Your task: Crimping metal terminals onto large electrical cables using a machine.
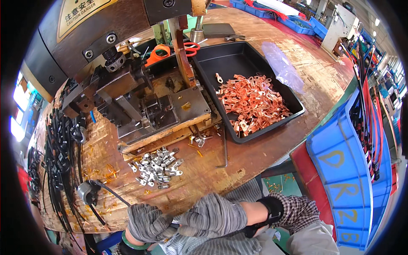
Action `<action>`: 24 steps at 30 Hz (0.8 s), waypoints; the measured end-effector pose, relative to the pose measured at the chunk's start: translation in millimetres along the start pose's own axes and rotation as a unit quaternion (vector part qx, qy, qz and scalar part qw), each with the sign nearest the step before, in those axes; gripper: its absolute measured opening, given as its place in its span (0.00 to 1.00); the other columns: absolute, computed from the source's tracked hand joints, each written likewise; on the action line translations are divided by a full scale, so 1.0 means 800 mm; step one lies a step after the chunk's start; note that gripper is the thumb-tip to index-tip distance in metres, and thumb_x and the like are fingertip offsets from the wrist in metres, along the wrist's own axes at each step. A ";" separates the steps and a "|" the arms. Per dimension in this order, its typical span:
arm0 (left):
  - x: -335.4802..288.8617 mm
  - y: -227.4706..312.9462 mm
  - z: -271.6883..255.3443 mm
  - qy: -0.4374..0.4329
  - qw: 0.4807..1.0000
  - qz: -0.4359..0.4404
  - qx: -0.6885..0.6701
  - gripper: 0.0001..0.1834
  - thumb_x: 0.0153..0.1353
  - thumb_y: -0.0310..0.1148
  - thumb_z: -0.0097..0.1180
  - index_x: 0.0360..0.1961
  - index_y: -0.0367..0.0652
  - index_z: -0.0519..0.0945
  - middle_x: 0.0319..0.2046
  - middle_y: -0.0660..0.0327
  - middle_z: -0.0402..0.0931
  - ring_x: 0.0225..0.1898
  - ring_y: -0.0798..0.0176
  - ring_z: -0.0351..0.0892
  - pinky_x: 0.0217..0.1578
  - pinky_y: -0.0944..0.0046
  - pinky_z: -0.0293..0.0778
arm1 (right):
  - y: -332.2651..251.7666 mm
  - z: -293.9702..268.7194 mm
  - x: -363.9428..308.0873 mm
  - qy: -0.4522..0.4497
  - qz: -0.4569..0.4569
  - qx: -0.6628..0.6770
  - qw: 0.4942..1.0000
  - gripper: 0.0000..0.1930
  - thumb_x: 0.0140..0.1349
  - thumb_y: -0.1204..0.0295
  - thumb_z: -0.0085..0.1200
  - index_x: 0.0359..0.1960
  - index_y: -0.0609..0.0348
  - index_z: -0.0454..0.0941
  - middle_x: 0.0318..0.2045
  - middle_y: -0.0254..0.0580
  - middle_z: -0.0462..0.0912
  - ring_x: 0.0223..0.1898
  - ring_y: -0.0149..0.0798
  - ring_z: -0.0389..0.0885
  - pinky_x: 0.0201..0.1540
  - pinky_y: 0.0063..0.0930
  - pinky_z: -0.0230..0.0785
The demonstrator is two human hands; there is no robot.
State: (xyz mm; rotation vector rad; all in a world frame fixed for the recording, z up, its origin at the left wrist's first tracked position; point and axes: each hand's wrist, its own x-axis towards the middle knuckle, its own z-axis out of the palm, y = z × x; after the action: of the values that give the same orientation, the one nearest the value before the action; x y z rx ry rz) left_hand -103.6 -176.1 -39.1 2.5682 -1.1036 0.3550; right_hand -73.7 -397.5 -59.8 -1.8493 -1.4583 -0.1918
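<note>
Both my hands wear grey knit gloves and meet at the table's near edge. A black cable (111, 191) runs from a grey ring-shaped piece (87, 193) on the table into my left hand (149, 223), whose fingers are curled around its end. My right hand (214, 216) presses against the left with its fingers bent; whatever lies between them is hidden. Just beyond the hands lies a loose heap of silver cable lugs (156, 168). Farther right, a black tray (227, 55) holds a pile of copper lugs (255, 102).
A heavy press (123, 85) with a metal die block stands at the back left. Bundled black cables (59, 140) hang over the table's left side. A hex key (224, 148) lies by the tray, orange-handled scissors (159, 53) behind it. A blue crate (340, 170) with cables stands at right.
</note>
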 end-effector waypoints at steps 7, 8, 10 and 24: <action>0.016 0.000 -0.006 0.040 0.998 -0.041 -0.025 0.10 0.44 0.36 0.56 0.29 0.46 0.74 0.14 0.64 0.68 0.14 0.58 0.66 0.17 0.58 0.58 | 0.019 -0.046 -0.018 0.031 0.193 0.365 0.910 0.16 0.59 0.71 0.48 0.49 0.59 0.69 0.39 0.45 0.76 0.35 0.38 0.78 0.33 0.26 0.72; 0.015 -0.004 -0.002 0.053 0.997 -0.055 -0.005 0.10 0.44 0.35 0.56 0.29 0.46 0.74 0.14 0.64 0.67 0.14 0.59 0.66 0.16 0.59 0.59 | 0.037 -0.066 -0.035 0.157 0.289 0.366 0.870 0.13 0.60 0.68 0.47 0.44 0.61 0.72 0.34 0.41 0.77 0.32 0.33 0.77 0.33 0.25 0.71; 0.025 -0.006 -0.002 0.032 0.996 -0.078 0.037 0.10 0.44 0.34 0.56 0.31 0.45 0.75 0.13 0.64 0.66 0.13 0.60 0.66 0.15 0.60 0.60 | 0.088 -0.117 -0.040 0.359 0.218 0.335 0.844 0.14 0.61 0.64 0.46 0.34 0.65 0.74 0.24 0.33 0.77 0.26 0.26 0.75 0.30 0.21 0.68; 0.061 0.015 0.013 -0.041 0.994 -0.096 0.033 0.18 0.50 0.36 0.56 0.44 0.47 0.73 0.22 0.60 0.69 0.22 0.57 0.71 0.21 0.59 0.66 | 0.206 -0.199 -0.046 -0.034 0.329 -0.478 0.814 0.15 0.50 0.70 0.53 0.41 0.54 0.73 0.33 0.47 0.77 0.38 0.48 0.75 0.43 0.38 0.67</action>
State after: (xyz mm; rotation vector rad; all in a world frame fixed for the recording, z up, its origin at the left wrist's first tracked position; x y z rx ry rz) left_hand -78.5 -220.0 -29.2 2.7405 -0.8756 0.2440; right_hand 111.5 -537.1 -44.7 -3.0809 -0.6539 -0.5918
